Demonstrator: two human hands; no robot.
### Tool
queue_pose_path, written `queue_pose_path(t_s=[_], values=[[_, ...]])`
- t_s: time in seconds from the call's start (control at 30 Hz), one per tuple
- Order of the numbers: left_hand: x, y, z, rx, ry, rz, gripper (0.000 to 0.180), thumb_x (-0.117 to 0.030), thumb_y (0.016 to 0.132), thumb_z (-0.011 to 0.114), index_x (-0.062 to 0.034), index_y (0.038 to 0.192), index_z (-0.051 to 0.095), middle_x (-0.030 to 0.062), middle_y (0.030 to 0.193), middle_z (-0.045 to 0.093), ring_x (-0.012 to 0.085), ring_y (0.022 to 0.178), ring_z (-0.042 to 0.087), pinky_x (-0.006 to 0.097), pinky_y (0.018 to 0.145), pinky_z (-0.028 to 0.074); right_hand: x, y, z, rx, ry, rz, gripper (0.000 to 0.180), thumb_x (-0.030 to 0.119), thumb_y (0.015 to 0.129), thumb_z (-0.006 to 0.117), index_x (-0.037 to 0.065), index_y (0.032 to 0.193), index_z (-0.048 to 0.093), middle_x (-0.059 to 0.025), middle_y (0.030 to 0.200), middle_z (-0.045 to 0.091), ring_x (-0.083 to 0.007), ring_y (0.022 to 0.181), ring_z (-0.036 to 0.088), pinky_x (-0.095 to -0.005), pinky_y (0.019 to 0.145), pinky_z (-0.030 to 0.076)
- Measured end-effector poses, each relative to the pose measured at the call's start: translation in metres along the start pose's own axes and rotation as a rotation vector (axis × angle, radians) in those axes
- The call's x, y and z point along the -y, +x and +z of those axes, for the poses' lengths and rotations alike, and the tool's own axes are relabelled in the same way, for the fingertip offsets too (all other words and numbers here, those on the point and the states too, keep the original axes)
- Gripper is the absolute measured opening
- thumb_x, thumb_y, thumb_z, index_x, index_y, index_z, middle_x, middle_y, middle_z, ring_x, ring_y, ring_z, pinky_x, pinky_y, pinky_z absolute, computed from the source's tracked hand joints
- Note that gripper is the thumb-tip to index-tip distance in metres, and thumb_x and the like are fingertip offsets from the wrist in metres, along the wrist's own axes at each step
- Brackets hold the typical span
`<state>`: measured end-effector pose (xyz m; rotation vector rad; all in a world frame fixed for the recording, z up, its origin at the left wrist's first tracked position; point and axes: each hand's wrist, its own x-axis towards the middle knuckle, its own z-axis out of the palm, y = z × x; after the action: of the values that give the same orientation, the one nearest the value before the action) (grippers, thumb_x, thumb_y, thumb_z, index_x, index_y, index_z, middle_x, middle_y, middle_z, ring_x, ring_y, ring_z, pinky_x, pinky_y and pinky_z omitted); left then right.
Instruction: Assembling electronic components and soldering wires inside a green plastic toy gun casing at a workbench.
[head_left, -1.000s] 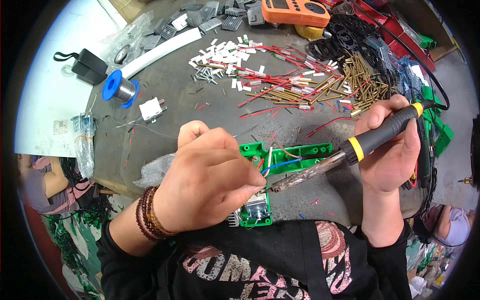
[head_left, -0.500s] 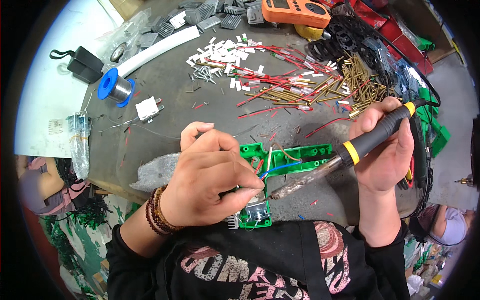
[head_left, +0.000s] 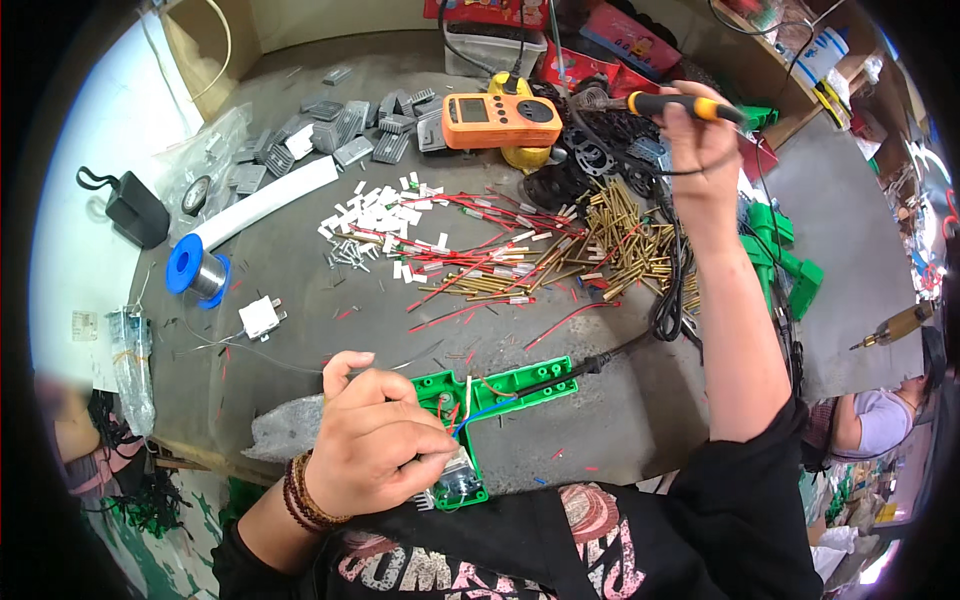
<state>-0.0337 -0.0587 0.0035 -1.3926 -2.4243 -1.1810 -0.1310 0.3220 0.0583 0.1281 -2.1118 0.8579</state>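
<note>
My right hand is raised at the upper right. It grips a soldering iron by its black and yellow handle, metal end toward the left. Low in the middle, my left hand has thumb and forefinger pinched together over a green plastic housing half. Whatever sits in that pinch is too small or hidden to name. A blue wire runs out of the housing's handle part to beside those fingertips. A black power cable enters the housing from the right. The left hand partly covers the housing's lower part.
Red wires, white connectors and brass tubes lie beyond the housing. A solder spool stands at left. An orange meter, grey metal blocks and black rings are farther back. Green housings lie at right.
My right hand has carried the soldering iron up and away from the housing to the far right. My left hand keeps its pinch at the housing. The whole view has shifted, showing more of the table's back.
</note>
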Motion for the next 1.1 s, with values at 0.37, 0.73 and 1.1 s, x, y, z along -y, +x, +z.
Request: queue_pose_path(t_s=[0.37, 0.73, 1.1], values=[[0.006, -0.005, 0.002, -0.014, -0.015, 0.004, 0.017, -0.016, 0.064, 0.081, -0.0234, 0.077, 0.073, -0.012, 0.082, 0.068, 0.0126, 0.083, 0.057, 0.047, 0.1, 0.031, 0.069, -0.075, -0.025, 0.581, -0.276, -0.047, 0.013, 0.016, 0.086, 0.069, 0.005, 0.092, 0.07, -0.0145, 0.079, 0.067, -0.0326, 0.073, 0.067, -0.0397, 0.065, 0.053], [0.004, -0.003, 0.002, -0.018, 0.011, 0.04, 0.025, -0.016, 0.059, 0.083, -0.0226, 0.08, 0.071, -0.0124, 0.084, 0.067, 0.0139, 0.078, 0.058, 0.046, 0.097, 0.033, 0.132, -0.176, 0.005, 0.745, 0.244, -0.631, 0.027, 0.019, 0.071, 0.077, 0.009, 0.095, 0.073, 0.0051, 0.067, 0.047, -0.0076, 0.052, 0.044, -0.0235, 0.043, 0.032], [0.004, -0.004, 0.003, -0.023, 0.02, 0.044, 0.026, -0.017, 0.06, 0.082, -0.0244, 0.083, 0.072, -0.0138, 0.084, 0.067, 0.0144, 0.082, 0.058, 0.048, 0.095, 0.033, 0.129, -0.178, 0.009, 0.803, 0.36, -0.565, 0.034, 0.014, 0.069, 0.068, 0.011, 0.103, 0.074, 0.0039, 0.069, 0.045, -0.0078, 0.056, 0.047, -0.0235, 0.045, 0.036]])
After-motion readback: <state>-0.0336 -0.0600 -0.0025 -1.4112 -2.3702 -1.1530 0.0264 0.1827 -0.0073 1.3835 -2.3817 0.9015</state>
